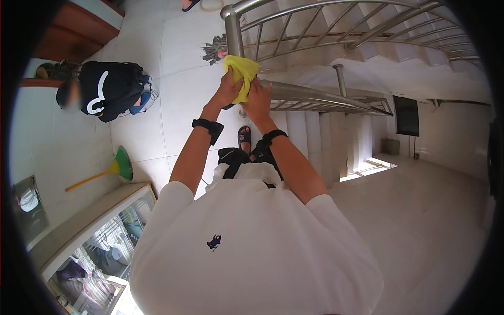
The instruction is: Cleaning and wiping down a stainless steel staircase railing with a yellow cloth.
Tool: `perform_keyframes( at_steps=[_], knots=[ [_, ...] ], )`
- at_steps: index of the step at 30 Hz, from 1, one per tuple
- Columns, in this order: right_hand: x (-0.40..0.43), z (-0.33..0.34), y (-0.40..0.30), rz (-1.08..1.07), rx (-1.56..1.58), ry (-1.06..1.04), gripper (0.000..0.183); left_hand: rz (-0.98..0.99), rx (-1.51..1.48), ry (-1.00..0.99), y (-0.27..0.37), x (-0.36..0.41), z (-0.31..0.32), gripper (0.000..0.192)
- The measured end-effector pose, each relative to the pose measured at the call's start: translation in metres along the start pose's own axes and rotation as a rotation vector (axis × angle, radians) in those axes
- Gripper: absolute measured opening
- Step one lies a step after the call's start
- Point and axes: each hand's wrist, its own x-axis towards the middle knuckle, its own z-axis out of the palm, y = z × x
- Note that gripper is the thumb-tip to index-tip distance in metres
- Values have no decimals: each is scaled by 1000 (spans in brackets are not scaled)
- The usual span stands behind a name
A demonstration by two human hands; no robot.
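Note:
A yellow cleaning cloth (242,75) is bunched between my two hands at the end of a stainless steel stair handrail (311,93). My left hand (228,88) grips the cloth from its left side, thumb pressed across it. On the other side, my right hand (258,98) holds the lower right edge of the cloth, its fingers against the rail end. The cloth and my hands hide what lies directly under them. Just beyond the cloth rises an upright steel newel post (234,35) of the railing.
Grey mop strands (214,49) lie at the post's foot. A person in black (112,90) is at the left. A green broom (123,163) leans near a glass-fronted cabinet (98,236). Stairs descend at right (311,130); another flight (374,47) runs behind the balusters.

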Motion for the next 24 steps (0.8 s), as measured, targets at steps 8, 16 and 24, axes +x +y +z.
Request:
perform_keyframes(
  at_steps=[8, 16, 24],
  knots=[
    [-10, -10, 26, -107, -169, -84, 66, -102, 547, -403, 49, -9, -45, 108],
    [-1, -17, 12, 53, -244, -397, 116, -24, 626, -226, 38, -1, -13, 143],
    [14, 7, 30, 24, -387, -243, 106, -129, 630, -250, 41, 12, -11, 126]
  ],
)
